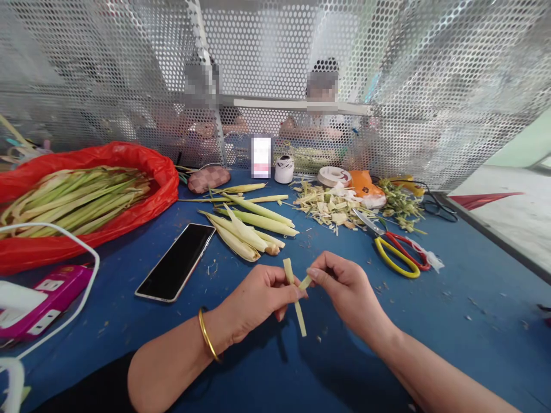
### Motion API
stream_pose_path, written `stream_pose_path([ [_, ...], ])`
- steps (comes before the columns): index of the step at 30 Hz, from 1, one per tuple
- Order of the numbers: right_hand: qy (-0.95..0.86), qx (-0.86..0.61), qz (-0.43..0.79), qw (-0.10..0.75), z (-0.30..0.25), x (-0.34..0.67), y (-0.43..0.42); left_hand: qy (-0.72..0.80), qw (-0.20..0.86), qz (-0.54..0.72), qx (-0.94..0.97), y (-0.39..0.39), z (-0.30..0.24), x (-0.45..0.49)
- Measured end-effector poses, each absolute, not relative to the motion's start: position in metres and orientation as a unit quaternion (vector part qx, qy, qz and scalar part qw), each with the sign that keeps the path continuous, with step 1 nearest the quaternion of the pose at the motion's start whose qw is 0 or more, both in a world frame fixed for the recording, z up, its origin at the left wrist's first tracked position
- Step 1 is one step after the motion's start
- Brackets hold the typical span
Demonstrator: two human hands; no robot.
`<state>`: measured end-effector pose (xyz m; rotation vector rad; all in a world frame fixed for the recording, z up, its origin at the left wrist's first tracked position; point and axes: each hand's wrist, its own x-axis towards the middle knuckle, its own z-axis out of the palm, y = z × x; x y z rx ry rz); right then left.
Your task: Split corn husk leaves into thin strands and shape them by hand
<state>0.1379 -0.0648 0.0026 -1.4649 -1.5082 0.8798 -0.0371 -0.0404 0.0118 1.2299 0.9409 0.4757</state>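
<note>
My left hand (271, 292) pinches a pale green leaf strip (300, 318) that stands nearly upright between thumb and fingers, its ends showing above and below. My right hand (342, 284) holds the end of a second short strip (305, 283) between thumb and forefinger. This strip crosses the first close to my left thumb; whether they are joined is hidden by the fingers. Both hands are above the blue table (241, 367). Beyond them lie several corn husks (258, 221), pale green to cream. Scissors (398, 252) with red and yellow handles rest right of my right hand.
A black-screened phone (176, 261) lies left of the husks. At the left are a red bag (166, 195) of long green leaves and a magenta power strip (55, 292) with white cables. Scraps (322, 203) and a tape roll (334, 176) lie before a perforated metal screen (275, 46); people sit behind it.
</note>
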Motion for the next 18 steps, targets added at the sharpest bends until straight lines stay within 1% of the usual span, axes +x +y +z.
stream_pose_path([
  [5, -0.654, -0.551, 0.334, 0.397, 0.005, 0.144, -0.060, 0.405, 0.731, 0.207, 0.508, -0.043, 0.013, -0.037],
  [7, -0.652, -0.531, 0.370, 0.395, 0.007, 0.140, -0.061, 0.393, 0.747, 0.200, 0.499, -0.044, 0.013, -0.036],
  [9, -0.615, -0.526, 0.435, 0.394, 0.008, 0.135, -0.064, 0.388, 0.747, 0.192, 0.505, -0.045, 0.012, -0.035],
  [11, -0.558, -0.536, 0.491, 0.401, 0.009, 0.128, -0.067, 0.397, 0.730, 0.183, 0.526, -0.047, 0.009, -0.034],
  [13, -0.514, -0.549, 0.514, 0.413, 0.009, 0.123, -0.070, 0.409, 0.705, 0.180, 0.550, -0.050, 0.007, -0.033],
  [18, -0.509, -0.561, 0.467, 0.456, 0.006, 0.119, -0.073, 0.410, 0.684, 0.178, 0.577, -0.051, 0.008, -0.031],
])
